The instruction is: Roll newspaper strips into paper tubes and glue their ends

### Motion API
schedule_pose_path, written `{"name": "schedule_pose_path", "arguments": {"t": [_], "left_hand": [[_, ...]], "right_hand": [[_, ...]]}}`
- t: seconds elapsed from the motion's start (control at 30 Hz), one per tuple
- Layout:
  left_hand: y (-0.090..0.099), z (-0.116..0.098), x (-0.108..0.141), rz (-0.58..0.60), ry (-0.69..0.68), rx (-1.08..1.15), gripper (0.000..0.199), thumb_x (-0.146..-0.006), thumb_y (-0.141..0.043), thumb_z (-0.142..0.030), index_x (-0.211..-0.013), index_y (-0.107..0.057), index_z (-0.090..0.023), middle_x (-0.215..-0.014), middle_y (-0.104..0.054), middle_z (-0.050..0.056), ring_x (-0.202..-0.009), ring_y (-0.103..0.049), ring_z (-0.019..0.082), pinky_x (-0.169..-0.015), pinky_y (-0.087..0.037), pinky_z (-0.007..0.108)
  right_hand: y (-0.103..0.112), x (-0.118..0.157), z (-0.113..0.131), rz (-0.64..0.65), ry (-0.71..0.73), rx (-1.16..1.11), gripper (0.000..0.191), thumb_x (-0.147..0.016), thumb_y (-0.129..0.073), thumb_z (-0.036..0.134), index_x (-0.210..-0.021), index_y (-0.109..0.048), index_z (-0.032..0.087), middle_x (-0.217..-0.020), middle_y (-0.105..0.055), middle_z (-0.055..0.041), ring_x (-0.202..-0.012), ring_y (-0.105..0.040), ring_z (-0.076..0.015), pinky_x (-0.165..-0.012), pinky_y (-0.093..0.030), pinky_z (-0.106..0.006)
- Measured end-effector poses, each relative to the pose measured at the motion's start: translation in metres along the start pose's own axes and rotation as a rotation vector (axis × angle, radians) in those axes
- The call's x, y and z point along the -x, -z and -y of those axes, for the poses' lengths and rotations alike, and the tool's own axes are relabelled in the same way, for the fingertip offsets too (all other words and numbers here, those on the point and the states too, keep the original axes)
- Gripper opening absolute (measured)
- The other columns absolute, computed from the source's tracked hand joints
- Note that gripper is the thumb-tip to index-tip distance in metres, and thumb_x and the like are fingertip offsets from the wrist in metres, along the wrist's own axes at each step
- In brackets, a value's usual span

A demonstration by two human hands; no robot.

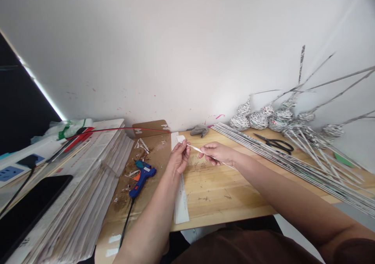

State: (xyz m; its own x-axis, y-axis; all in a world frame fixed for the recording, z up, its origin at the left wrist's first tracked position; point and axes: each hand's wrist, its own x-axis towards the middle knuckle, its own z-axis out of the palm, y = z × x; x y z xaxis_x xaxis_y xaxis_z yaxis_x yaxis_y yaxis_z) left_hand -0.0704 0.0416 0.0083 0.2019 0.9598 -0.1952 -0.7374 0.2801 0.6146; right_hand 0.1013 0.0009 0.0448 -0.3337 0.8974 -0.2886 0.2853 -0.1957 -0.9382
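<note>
Both hands are raised over the middle of the wooden table (222, 207). My left hand (179, 157) pinches a thin white paper strip (195, 148) near its wider, flat end, which sticks up above the fingers. My right hand (215, 153) is closed on the same strip further along, and its thin tail runs back under the right wrist. Beneath the left wrist, a long white paper piece (181, 205) lies flat on the table.
At left are a tall newspaper stack (84, 189), a black phone (35, 213), a power strip (26, 162) and a blue glue gun (142, 180). Long paper rods (281, 158), black scissors (275, 142) and several woven gourd shapes (240, 121) lie at right. A grey cloth (199, 130) sits by the wall.
</note>
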Motion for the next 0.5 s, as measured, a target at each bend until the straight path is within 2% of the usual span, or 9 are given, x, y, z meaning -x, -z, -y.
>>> {"name": "schedule_pose_path", "arguments": {"t": [0.13,0.2,0.27,0.4,0.5], "left_hand": [[0.0010,-0.0006,-0.0010,-0.023,-0.014,0.002,0.003,-0.078,-0.064,-0.010,-0.076,-0.063,-0.010,-0.066,-0.064,0.001,-0.049,-0.059,0.004,-0.047,-0.052,0.010],[0.0010,-0.0011,-0.0004,-0.025,-0.018,0.002,0.002,-0.078,-0.064,-0.011,-0.077,-0.063,-0.010,-0.068,-0.065,0.002,-0.049,-0.059,0.004,-0.047,-0.052,0.010],[0.0008,-0.0013,0.0005,-0.022,-0.022,-0.001,0.002,-0.078,-0.065,-0.012,-0.078,-0.064,-0.010,-0.069,-0.065,0.002,-0.048,-0.059,0.004,-0.046,-0.051,0.009],[0.0007,-0.0002,0.0008,-0.015,-0.022,-0.012,0.004,-0.077,-0.066,-0.012,-0.079,-0.064,-0.010,-0.070,-0.066,0.002,-0.047,-0.058,0.003,-0.046,-0.051,0.009],[0.0012,0.0008,-0.0003,-0.019,-0.022,-0.018,0.004,-0.076,-0.067,-0.012,-0.078,-0.064,-0.010,-0.070,-0.066,0.002,-0.049,-0.059,0.004,-0.047,-0.052,0.009]], "right_hand": [[-0.0062,0.0021,-0.0036,-0.216,0.208,0.294,0.028,-0.080,-0.058,0.045,-0.084,-0.060,0.017,-0.054,-0.048,0.0054,-0.042,-0.042,-0.0067,-0.040,-0.030,-0.018],[-0.0080,0.0034,-0.0039,-0.278,0.302,0.419,0.024,-0.083,-0.055,0.040,-0.079,-0.061,0.018,-0.054,-0.051,0.0038,-0.045,-0.044,-0.0073,-0.043,-0.031,-0.018],[-0.0078,0.0039,-0.0036,-0.243,0.273,0.433,0.026,-0.087,-0.048,0.037,-0.079,-0.063,0.018,-0.057,-0.054,0.0021,-0.044,-0.046,-0.0075,-0.043,-0.033,-0.018],[-0.0053,0.0018,-0.0025,-0.103,0.114,0.311,0.029,-0.089,-0.043,0.038,-0.086,-0.063,0.016,-0.060,-0.055,0.0012,-0.042,-0.048,-0.0075,-0.043,-0.035,-0.019],[-0.0071,-0.0007,-0.0003,-0.194,0.225,0.390,0.027,-0.084,-0.052,0.041,-0.081,-0.062,0.016,-0.062,-0.055,0.0013,-0.048,-0.048,-0.0080,-0.045,-0.033,-0.019]]}}
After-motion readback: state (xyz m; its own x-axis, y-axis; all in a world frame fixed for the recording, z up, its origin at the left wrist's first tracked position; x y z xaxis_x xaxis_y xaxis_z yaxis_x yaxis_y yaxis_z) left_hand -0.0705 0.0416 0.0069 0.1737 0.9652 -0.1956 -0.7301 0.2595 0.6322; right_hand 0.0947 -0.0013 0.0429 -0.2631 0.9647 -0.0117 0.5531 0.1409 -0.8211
